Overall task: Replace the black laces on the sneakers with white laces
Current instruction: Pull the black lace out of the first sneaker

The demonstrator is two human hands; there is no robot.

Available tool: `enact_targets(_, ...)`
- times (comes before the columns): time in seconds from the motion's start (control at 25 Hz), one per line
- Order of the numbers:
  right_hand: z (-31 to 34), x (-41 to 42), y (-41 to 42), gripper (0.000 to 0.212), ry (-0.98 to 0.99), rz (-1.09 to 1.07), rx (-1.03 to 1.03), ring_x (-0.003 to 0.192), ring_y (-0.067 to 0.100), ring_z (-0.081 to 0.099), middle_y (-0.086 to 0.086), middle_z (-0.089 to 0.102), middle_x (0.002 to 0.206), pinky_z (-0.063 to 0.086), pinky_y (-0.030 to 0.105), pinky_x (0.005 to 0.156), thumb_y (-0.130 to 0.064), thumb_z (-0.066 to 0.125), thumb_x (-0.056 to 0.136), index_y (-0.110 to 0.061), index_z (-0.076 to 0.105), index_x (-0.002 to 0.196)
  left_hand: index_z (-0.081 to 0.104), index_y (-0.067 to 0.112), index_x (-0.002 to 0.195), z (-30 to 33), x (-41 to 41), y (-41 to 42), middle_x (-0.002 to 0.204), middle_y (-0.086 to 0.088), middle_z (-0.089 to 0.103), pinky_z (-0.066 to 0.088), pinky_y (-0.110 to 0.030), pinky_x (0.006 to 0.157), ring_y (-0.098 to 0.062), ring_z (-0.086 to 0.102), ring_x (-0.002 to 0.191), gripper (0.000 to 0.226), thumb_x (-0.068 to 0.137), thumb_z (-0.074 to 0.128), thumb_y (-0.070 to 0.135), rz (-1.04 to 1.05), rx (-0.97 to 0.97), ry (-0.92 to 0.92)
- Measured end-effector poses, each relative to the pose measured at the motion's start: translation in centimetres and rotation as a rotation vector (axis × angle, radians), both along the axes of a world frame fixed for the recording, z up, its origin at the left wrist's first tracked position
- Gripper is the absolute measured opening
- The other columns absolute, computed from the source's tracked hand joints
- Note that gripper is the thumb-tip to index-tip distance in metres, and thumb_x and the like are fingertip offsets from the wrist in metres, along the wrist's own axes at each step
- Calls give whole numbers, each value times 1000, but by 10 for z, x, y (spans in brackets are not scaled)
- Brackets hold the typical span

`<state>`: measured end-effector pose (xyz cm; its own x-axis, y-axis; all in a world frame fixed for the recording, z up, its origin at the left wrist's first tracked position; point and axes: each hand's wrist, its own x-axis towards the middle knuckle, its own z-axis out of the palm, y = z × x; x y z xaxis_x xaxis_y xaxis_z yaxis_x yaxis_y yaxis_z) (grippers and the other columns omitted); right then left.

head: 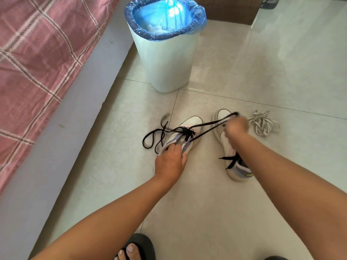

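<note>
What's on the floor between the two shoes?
In the head view, mostly bare tile. The black lace stretches above that gap, from the left shoe up to the right hand, which is over the right shoe.
</note>
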<state>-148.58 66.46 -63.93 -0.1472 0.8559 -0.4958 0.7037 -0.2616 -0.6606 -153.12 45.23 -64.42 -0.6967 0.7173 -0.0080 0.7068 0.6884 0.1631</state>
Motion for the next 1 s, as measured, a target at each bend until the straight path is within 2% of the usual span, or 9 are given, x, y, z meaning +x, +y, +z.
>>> enact_targets(0.12,7,15,11,36,-102,81,89,72,20,42,13,45,87,36,32,67,-16,30,100,-17,32,64,67,15,82,-1,2,1,76,5,65,41,-17,49,-8,62,69,23,78,70,37,-24,-1,33)
enact_targets(0.2,7,9,-19,38,-105,232,32,72,24,48,12,50,74,40,33,66,-31,32,100,-10,44,71,67,18,71,-2,2,2,65,9,62,42,-15,45,-5,60,59,25,66,79,40,-65,26,88)
enact_targets(0.32,9,-7,-63,41,7,313,-504,47,18,44,11,53,62,40,23,42,-40,36,100,-4,49,84,65,19,62,0,1,2,56,10,58,41,-13,41,-5,59,53,30,52,87,38,-85,54,120)
enact_targets(0.44,7,-12,-87,34,93,290,-714,41,12,37,6,46,56,34,15,37,-27,36,101,-9,47,75,66,12,80,-3,2,1,75,1,64,47,-20,54,-14,65,75,23,76,73,34,-33,36,10)
enact_targets(0.6,14,-15,-53,29,134,175,-433,52,14,39,6,46,65,36,24,43,-4,37,97,-10,46,70,66,10,78,-3,1,0,72,0,64,40,-20,47,-17,65,68,21,77,73,30,-22,42,-31)
enact_targets(0.72,23,-9,8,16,101,-74,-97,65,18,45,9,54,87,38,24,44,-10,39,96,-10,51,85,65,17,65,-3,1,1,58,8,60,39,-14,40,-8,59,52,25,62,82,36,-54,41,74)
enact_targets(0.84,23,6,47,19,290,-454,62,74,23,47,5,51,86,41,33,64,-15,30,96,-13,43,82,66,12,89,-4,2,1,82,1,67,47,-20,57,-14,64,74,25,85,64,36,11,8,-52)
enact_targets(0.92,27,11,50,26,184,-254,67,68,23,46,5,48,77,41,30,64,-15,32,97,-14,41,73,56,11,111,-9,0,2,106,-1,62,46,-26,75,-16,59,97,34,97,39,38,58,-70,-119)
enact_targets(1.0,34,7,30,29,38,148,-51,53,20,46,10,51,73,42,21,47,-18,39,98,-12,47,71,52,12,114,-7,0,4,111,-1,57,42,-30,75,-19,54,104,37,100,32,40,101,-88,-214)
